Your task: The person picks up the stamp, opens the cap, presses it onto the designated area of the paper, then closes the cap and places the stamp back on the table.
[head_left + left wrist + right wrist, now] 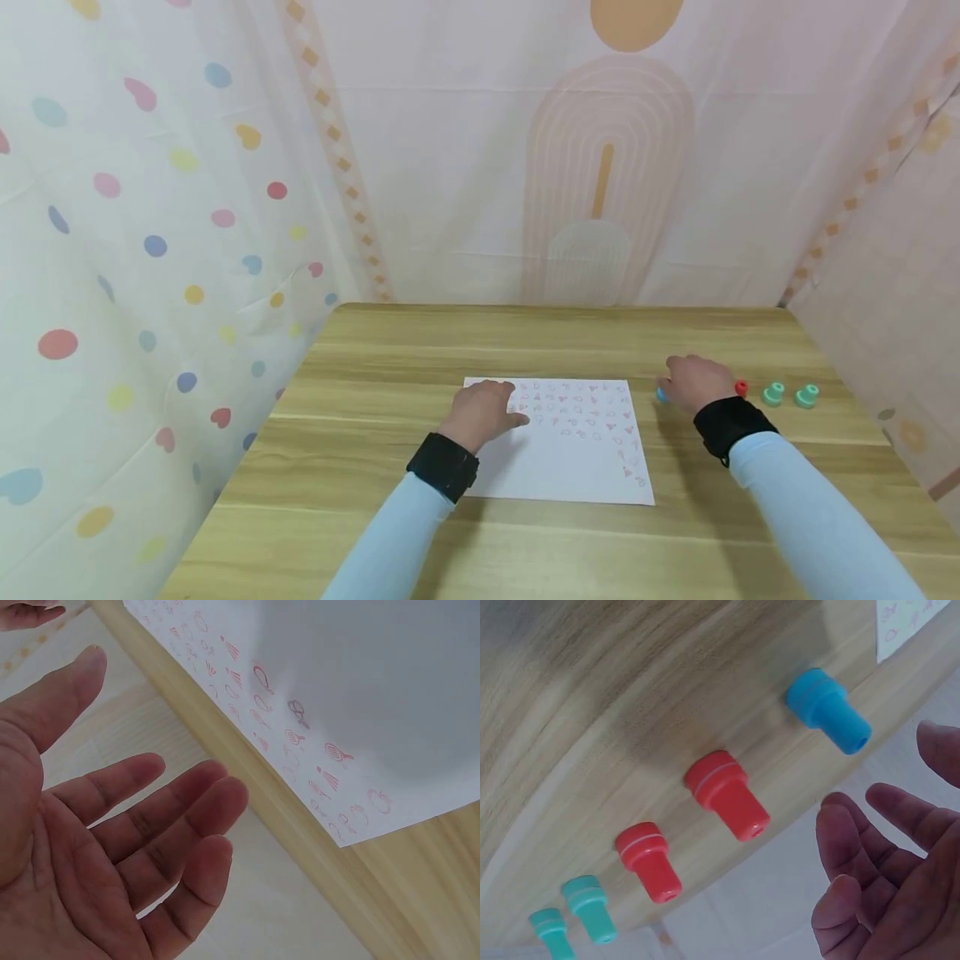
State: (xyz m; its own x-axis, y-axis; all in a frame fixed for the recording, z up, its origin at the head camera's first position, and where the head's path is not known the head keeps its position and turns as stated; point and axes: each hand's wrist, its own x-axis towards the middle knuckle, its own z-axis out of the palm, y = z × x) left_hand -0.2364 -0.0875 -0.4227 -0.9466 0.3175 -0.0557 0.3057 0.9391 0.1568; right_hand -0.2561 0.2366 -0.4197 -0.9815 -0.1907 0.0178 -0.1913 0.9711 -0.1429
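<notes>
A white sheet of paper (555, 467) lies on the table, stamped with rows of small red marks along its far part and right side. Over its left side hovers my left hand (482, 414), fingers loosely spread and holding nothing; the left wrist view shows the bare palm (82, 862). My right hand (697, 383) is just above and beside a blue stamp (829, 711), its fingers (844, 840) slightly bent and apart from it. In the head view the right hand partly covers the blue stamp and hides one red stamp (727, 795).
Right of the blue stamp, a row continues with another red stamp (742, 388) and two green stamps (773, 394). All stand upright on the wooden table (360, 400). Patterned curtains (450, 167) hang behind the table and along its sides.
</notes>
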